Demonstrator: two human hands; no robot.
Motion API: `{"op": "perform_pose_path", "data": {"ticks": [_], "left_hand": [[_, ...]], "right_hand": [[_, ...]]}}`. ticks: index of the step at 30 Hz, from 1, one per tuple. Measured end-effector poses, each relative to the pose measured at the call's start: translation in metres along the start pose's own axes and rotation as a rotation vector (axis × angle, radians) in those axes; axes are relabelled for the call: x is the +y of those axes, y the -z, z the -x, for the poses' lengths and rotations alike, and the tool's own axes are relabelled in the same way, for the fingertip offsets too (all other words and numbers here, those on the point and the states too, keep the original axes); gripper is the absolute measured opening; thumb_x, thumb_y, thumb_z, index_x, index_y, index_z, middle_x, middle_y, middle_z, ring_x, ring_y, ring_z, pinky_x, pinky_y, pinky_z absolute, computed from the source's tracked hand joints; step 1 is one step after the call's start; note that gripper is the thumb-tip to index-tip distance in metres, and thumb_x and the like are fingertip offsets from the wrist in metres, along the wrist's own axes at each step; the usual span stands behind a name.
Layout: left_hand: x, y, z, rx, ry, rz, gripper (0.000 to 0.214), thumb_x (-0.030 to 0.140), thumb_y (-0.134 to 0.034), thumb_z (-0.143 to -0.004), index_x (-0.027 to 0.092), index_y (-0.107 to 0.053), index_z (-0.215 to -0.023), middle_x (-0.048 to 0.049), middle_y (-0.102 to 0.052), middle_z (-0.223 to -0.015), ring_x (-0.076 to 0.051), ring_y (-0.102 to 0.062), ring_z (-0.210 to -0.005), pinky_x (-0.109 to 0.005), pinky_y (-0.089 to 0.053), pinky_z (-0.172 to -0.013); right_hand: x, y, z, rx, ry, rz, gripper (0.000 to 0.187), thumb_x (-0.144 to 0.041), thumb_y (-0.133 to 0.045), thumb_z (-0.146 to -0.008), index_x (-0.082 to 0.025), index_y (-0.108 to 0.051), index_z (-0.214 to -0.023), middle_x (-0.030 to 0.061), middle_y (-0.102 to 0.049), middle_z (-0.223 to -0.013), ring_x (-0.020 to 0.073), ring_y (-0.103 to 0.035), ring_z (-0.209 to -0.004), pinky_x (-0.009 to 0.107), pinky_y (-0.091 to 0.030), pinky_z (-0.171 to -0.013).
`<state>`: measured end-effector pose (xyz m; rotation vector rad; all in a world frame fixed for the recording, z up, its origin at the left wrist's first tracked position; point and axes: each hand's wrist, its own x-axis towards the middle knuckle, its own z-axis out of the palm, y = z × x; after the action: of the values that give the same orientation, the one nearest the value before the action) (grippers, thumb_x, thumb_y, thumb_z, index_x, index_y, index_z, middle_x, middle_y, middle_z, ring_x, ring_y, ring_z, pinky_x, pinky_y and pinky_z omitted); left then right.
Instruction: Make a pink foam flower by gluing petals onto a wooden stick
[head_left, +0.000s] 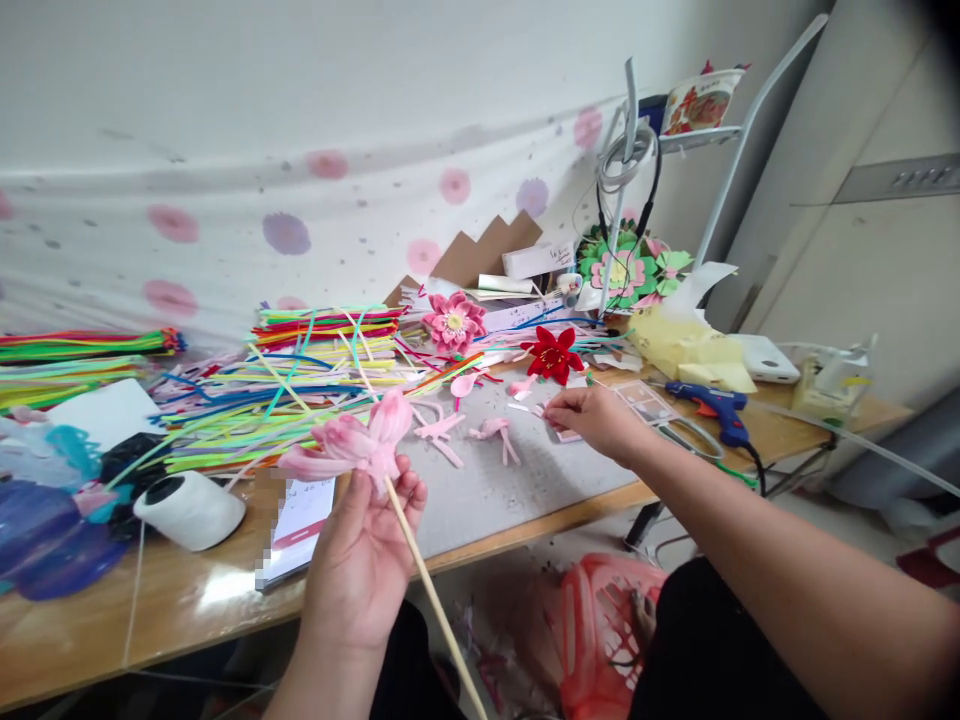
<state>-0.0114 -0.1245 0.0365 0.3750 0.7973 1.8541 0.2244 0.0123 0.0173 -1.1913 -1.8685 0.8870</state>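
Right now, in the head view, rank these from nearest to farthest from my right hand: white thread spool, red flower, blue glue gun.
1. Red flower: just beyond the right hand.
2. Blue glue gun: off to that hand's right.
3. White thread spool: far over to the left.

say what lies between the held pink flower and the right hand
In the head view, two pink pieces with strips lie on the grey mat between the pink flower and the right hand; two more pink pieces lie slightly farther back.
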Motion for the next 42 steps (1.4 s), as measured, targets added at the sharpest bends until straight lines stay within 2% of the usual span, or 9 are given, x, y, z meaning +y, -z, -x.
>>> {"op": "perform_pose_path", "data": {"ticks": [4, 8, 18, 23, 26, 29, 33, 37, 42], "left_hand": [[-0.001, 0.004, -0.006, 0.034, -0.008, -0.015, 0.012, 0.021, -0.056, -0.084, 0.014, -0.065, -0.087, -0.0073, -0.067, -0.083, -0.014, -0.063, -0.072, -0.029, -0.056, -0.072], [-0.006, 0.004, -0.012, 0.046, 0.01, -0.028, 0.013, 0.019, -0.054, -0.084, 0.012, -0.065, -0.086, -0.008, -0.068, -0.081, -0.014, -0.063, -0.07, -0.028, -0.056, -0.07], [-0.009, 0.0, -0.015, 0.079, 0.068, 0.02, 0.011, 0.021, -0.06, -0.081, 0.012, -0.066, -0.083, -0.0078, -0.069, -0.079, -0.014, -0.064, -0.067, -0.029, -0.056, -0.068], [-0.008, 0.001, -0.013, 0.058, 0.059, 0.048, 0.011, 0.022, -0.069, -0.074, 0.013, -0.067, -0.079, -0.0079, -0.069, -0.079, -0.014, -0.064, -0.067, -0.028, -0.054, -0.067], [-0.009, 0.0, -0.011, 0.037, 0.037, 0.04, 0.01, 0.022, -0.072, -0.071, 0.014, -0.067, -0.076, -0.007, -0.07, -0.078, -0.014, -0.064, -0.068, -0.028, -0.054, -0.068], [-0.011, -0.004, -0.008, 0.014, 0.027, 0.029, 0.012, 0.023, -0.073, -0.071, 0.014, -0.068, -0.078, -0.0059, -0.069, -0.077, -0.013, -0.063, -0.067, -0.027, -0.053, -0.068], [-0.016, -0.009, 0.0, -0.001, 0.03, 0.013, 0.014, 0.022, -0.074, -0.069, 0.014, -0.068, -0.078, -0.0044, -0.069, -0.076, -0.012, -0.062, -0.067, -0.026, -0.053, -0.069], [-0.023, -0.017, 0.01, -0.008, 0.037, -0.001, 0.014, 0.022, -0.075, -0.068, 0.015, -0.067, -0.077, -0.0026, -0.069, -0.075, -0.012, -0.063, -0.068, -0.027, -0.052, -0.069], [-0.031, -0.029, 0.018, -0.127, -0.011, -0.041, 0.014, 0.022, -0.072, -0.071, 0.015, -0.067, -0.082, -0.0014, -0.067, -0.071, -0.01, -0.059, -0.063, -0.022, -0.049, -0.063]], "right_hand": [[-0.002, -0.011, -0.009, -0.145, 0.112, 0.189, 0.025, -0.007, -0.051, -0.07, -0.019, -0.072, -0.08, 0.0041, -0.072, -0.084, 0.0179, -0.065, -0.077, 0.03, -0.051, -0.072], [-0.002, -0.038, -0.027, -0.2, 0.236, 0.353, 0.041, -0.003, -0.051, -0.07, -0.017, -0.067, -0.104, 0.0079, -0.064, -0.118, 0.0214, -0.055, -0.111, 0.031, -0.039, -0.097], [-0.006, -0.065, -0.052, -0.186, 0.213, 0.514, 0.027, -0.012, -0.05, -0.078, -0.015, -0.062, -0.102, 0.0132, -0.07, -0.087, 0.0266, -0.065, -0.082, 0.033, -0.044, -0.071], [-0.042, -0.046, -0.026, -0.162, 0.24, 0.318, 0.022, -0.014, -0.037, -0.086, -0.017, -0.057, -0.093, 0.0041, -0.065, -0.077, 0.0147, -0.061, -0.062, 0.026, -0.046, -0.06], [-0.063, -0.031, -0.001, -0.35, 0.227, -0.157, 0.013, -0.023, -0.051, -0.083, -0.019, -0.06, -0.091, 0.0041, -0.064, -0.089, 0.0153, -0.062, -0.072, 0.027, -0.051, -0.063], [-0.078, -0.02, 0.023, -0.478, 0.205, -0.499, 0.034, -0.02, -0.069, -0.07, -0.022, -0.06, -0.103, 0.0037, -0.064, -0.095, 0.0186, -0.063, -0.086, 0.032, -0.051, -0.074], [-0.088, -0.022, 0.042, -0.355, 0.163, -0.605, 0.006, -0.023, -0.066, -0.076, -0.019, -0.064, -0.081, -0.001, -0.061, -0.064, 0.0108, -0.056, -0.054, 0.024, -0.047, -0.052], [-0.094, -0.032, 0.05, -0.27, 0.195, -0.73, 0.014, -0.032, -0.065, -0.078, -0.018, -0.062, -0.077, -0.0054, -0.048, -0.053, 0.0068, -0.042, -0.045, 0.02, -0.036, -0.042], [-0.097, -0.04, 0.055, -0.243, 0.255, -0.822, 0.02, -0.035, -0.064, -0.08, -0.018, -0.056, -0.073, -0.0037, -0.053, -0.056, 0.0082, -0.048, -0.049, 0.022, -0.041, -0.048]]}}
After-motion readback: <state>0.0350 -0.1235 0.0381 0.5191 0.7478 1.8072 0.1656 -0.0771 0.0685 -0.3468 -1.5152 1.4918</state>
